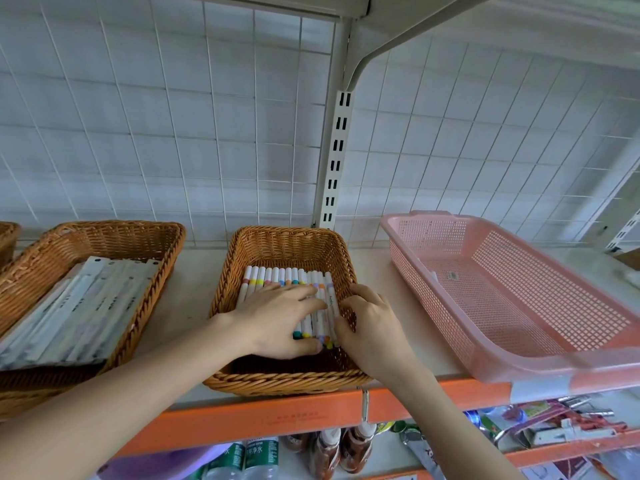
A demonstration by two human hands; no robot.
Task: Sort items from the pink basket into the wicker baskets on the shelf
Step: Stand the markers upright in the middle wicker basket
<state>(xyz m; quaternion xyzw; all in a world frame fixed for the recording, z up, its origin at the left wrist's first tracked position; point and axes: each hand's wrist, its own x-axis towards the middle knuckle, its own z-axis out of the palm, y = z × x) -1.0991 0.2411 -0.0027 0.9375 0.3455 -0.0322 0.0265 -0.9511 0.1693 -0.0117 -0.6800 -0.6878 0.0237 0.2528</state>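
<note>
Middle wicker basket (287, 379): rectangular, rounded corners, tight brown weave, braided rim. It sits on the pale shelf (194, 282), front rim at the shelf's orange edge strip (277, 417).

Markers (277, 275) are inside it: slim white cylindrical barrels side by side in one flat row, with pastel colour bands near the far end and coloured caps at the near end. The row lies lengthwise front to back and is shifted toward the basket's right wall.

Left hand (277, 320): palm down and flat on the row, fingers straight and slightly spread, pressing the barrels. The thumb runs along the near ends.

Right hand (370, 323): cups the row's right edge. Fingers are curled down between the last marker and the basket wall, thumb against the near ends of the rightmost barrels.

Pink basket (519, 362): rigid plastic, square-perforated walls and floor, smooth solid rim, small sticker on the floor. It stands on the same shelf just right of the middle basket, angled, with its near corner overhanging the edge strip.

Left wicker basket (166, 244): same weave but larger. It holds flat glossy packets (86, 306) with hole-punched header strips, stacked overlapping.

Behind is a white wire grid (173, 133) and a slotted metal upright (336, 157). On the lower shelf are brown bottles (356, 448).
</note>
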